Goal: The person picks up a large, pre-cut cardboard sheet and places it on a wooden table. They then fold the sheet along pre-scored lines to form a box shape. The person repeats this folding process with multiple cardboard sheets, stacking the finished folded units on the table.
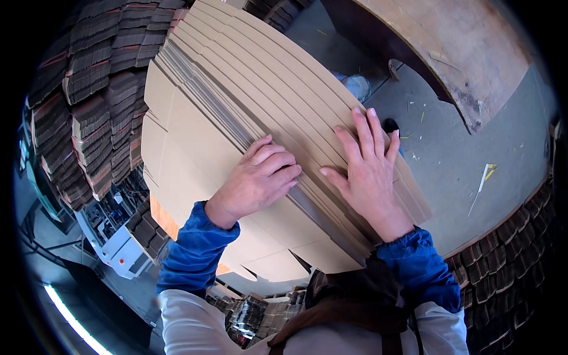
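A fanned stack of flat brown cardboard sheets (260, 71) spreads away from me, its long edges overlapping like steps. Left of it lies a wide flat cardboard blank (189, 142) with slots cut along its edges. My left hand (257, 180) is closed, fingers bent together over the sheet edges where the fan meets the blank; its fingertips are partly hidden. My right hand (371, 177) rests with spread fingers on the right part of the fanned sheets, palm down. Both forearms have blue sleeve covers.
Tall piles of bundled cardboard (97, 100) stand at the left, with more bundles (503, 266) at the lower right. A curved-looking brown board (467, 53) is at the upper right. Scraps lie on the grey floor (438, 160). A machine (118, 242) stands lower left.
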A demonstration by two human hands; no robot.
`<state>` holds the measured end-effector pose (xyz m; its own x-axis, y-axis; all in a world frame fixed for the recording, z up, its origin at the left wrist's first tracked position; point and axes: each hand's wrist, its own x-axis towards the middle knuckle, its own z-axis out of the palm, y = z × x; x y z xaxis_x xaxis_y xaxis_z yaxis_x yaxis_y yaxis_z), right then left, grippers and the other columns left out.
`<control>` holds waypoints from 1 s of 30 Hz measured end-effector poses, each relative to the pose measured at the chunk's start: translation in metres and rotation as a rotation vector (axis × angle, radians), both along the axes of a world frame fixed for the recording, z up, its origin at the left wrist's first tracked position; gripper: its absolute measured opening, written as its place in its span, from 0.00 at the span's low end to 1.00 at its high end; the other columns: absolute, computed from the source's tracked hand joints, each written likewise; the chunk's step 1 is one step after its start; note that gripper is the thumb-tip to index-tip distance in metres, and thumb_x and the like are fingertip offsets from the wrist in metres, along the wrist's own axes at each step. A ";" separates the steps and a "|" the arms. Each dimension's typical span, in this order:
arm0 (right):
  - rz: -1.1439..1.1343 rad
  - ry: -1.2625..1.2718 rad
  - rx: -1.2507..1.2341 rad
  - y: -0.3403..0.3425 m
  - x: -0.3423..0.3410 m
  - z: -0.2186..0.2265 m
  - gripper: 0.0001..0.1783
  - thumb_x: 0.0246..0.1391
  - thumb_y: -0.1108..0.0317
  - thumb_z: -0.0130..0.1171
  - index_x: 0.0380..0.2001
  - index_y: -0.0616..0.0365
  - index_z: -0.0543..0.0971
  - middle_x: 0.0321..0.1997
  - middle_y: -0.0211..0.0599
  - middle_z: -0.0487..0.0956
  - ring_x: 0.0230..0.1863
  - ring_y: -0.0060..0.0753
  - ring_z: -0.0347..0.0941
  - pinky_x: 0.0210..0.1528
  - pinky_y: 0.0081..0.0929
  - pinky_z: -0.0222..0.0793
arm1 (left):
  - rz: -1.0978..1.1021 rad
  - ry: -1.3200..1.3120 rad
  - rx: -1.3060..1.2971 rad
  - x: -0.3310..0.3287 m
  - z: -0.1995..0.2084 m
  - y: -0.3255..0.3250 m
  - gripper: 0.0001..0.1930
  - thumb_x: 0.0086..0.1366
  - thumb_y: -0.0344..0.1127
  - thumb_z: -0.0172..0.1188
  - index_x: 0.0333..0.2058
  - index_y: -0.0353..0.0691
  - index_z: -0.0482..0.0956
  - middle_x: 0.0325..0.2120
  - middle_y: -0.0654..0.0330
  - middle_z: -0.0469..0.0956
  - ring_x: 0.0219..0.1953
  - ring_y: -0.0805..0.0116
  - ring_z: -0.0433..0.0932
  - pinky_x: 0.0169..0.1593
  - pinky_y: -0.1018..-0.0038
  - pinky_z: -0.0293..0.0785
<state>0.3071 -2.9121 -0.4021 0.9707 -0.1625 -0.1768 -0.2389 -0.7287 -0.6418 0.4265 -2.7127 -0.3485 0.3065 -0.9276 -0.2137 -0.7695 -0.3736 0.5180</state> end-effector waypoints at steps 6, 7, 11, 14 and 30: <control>0.025 -0.036 0.001 0.006 -0.006 0.001 0.36 0.43 0.53 0.70 0.56 0.50 0.72 0.73 0.44 0.54 0.75 0.45 0.45 0.64 0.73 0.43 | -0.024 0.000 0.030 0.001 0.002 0.000 0.16 0.50 0.31 0.70 0.40 0.44 0.82 0.41 0.62 0.74 0.47 0.61 0.73 0.62 0.53 0.66; 0.037 -0.043 0.007 0.007 -0.007 0.002 0.36 0.43 0.53 0.70 0.56 0.50 0.72 0.73 0.45 0.55 0.75 0.45 0.45 0.64 0.73 0.43 | -0.024 -0.001 0.031 0.001 0.003 -0.001 0.16 0.50 0.31 0.70 0.40 0.44 0.82 0.41 0.62 0.74 0.47 0.61 0.73 0.62 0.53 0.66; 0.073 -0.023 0.039 0.013 -0.011 0.004 0.36 0.43 0.54 0.70 0.56 0.49 0.72 0.73 0.43 0.55 0.75 0.43 0.45 0.65 0.73 0.42 | -0.031 -0.008 0.036 0.003 0.003 -0.003 0.16 0.50 0.30 0.69 0.40 0.44 0.82 0.41 0.62 0.74 0.47 0.61 0.73 0.62 0.54 0.66; 0.051 -0.034 0.051 0.015 -0.012 0.001 0.35 0.43 0.54 0.70 0.56 0.49 0.72 0.73 0.42 0.56 0.75 0.43 0.45 0.65 0.73 0.42 | -0.034 -0.006 0.038 0.003 0.003 -0.005 0.15 0.50 0.30 0.69 0.39 0.43 0.81 0.40 0.62 0.74 0.46 0.61 0.73 0.62 0.54 0.66; 0.075 -0.047 0.054 0.014 -0.020 -0.002 0.29 0.45 0.56 0.68 0.51 0.50 0.75 0.71 0.39 0.60 0.74 0.46 0.48 0.66 0.70 0.40 | -0.079 0.007 0.086 0.013 0.003 -0.016 0.10 0.53 0.32 0.66 0.35 0.43 0.79 0.36 0.65 0.74 0.46 0.64 0.72 0.61 0.57 0.66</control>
<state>0.2868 -2.8977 -0.4042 0.9872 -0.0810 -0.1373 -0.1540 -0.7072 -0.6901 0.4396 -2.7286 -0.3460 0.2316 -0.9269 -0.2953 -0.7947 -0.3553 0.4921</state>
